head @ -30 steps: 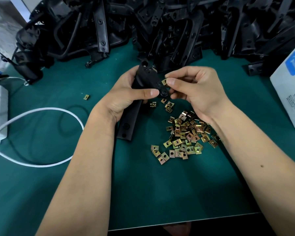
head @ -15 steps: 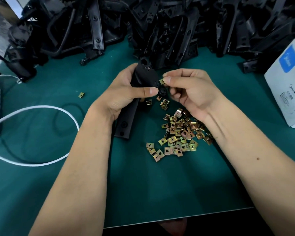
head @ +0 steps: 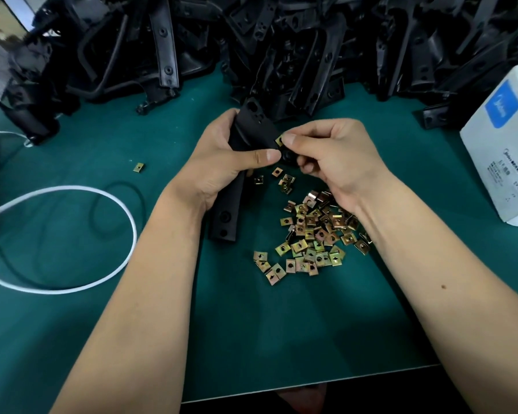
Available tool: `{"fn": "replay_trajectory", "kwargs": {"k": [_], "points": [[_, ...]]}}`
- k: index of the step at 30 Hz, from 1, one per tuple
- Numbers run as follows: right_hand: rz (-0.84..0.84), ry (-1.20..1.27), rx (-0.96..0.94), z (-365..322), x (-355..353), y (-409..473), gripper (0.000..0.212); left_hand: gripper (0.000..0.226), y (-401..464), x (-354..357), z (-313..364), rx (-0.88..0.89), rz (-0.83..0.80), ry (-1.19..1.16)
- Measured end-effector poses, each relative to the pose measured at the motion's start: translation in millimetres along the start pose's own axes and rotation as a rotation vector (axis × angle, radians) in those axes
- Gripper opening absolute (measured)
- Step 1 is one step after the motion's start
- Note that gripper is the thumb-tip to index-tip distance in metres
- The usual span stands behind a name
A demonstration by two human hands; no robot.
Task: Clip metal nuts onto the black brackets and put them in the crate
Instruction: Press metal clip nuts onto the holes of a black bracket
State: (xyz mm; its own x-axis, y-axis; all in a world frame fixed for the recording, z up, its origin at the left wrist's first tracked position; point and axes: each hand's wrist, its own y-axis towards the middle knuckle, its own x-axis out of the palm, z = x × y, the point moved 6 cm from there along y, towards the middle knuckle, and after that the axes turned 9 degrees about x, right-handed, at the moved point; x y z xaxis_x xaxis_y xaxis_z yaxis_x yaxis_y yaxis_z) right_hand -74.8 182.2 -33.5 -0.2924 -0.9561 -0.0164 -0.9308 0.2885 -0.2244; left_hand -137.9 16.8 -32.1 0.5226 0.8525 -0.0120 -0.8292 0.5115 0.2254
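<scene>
Head view: my left hand grips the black bracket; my right hand, at 3 o'clock, has just pressed its pinched metal nut against the edge, so clipping begins.

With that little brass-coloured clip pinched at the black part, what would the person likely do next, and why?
Probably push the clip fully onto the bracket. The right hand pinches it right at the bracket's edge, while the left hand grips the bracket steady above the green mat, so seating it looks like the natural next move.

Both forearms are bare, no sleeves, gloves, rings or watch on the hands.
</scene>
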Motion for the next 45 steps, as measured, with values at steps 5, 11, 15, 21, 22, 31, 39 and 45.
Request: {"fn": "replay_trajectory", "kwargs": {"k": [5, 11, 15, 21, 22, 31, 39, 45], "points": [[0.004, 0.024, -0.002, 3, 5, 0, 0.016, 0.047, 1, -1, 0, 0.003, 0.031, 0.038], [-0.057, 0.047, -0.005, 3, 13, -3, 0.021, 0.054, -2, -5, 2, 0.008, 0.077, 0.012], [-0.045, -0.057, -0.050, -3, 4, 1, 0.029, 0.045, -2, -9, 1, -0.032, 0.051, -0.036], [0.097, -0.854, -0.281, -4, 11, -2, 0.022, 0.014, -2, -19, -1, -0.065, 0.044, -0.205], [0.090, -0.938, -0.286, -3, 17, -3, 0.021, 0.012, -2, -20, -1, -0.065, 0.042, -0.226], [0.141, -0.392, -0.203, -6, 3, -5, 0.011, 0.020, -7, -14, 4, -0.102, -0.054, -0.173], [-0.001, 0.308, 0.004, -3, 3, -6, 0.010, 0.025, -10, 8, 0, -0.143, -0.132, -0.239], [-0.023, 0.320, -0.018, -5, 7, -8, 0.009, 0.024, -7, 10, -3, -0.128, -0.172, -0.247]]}}
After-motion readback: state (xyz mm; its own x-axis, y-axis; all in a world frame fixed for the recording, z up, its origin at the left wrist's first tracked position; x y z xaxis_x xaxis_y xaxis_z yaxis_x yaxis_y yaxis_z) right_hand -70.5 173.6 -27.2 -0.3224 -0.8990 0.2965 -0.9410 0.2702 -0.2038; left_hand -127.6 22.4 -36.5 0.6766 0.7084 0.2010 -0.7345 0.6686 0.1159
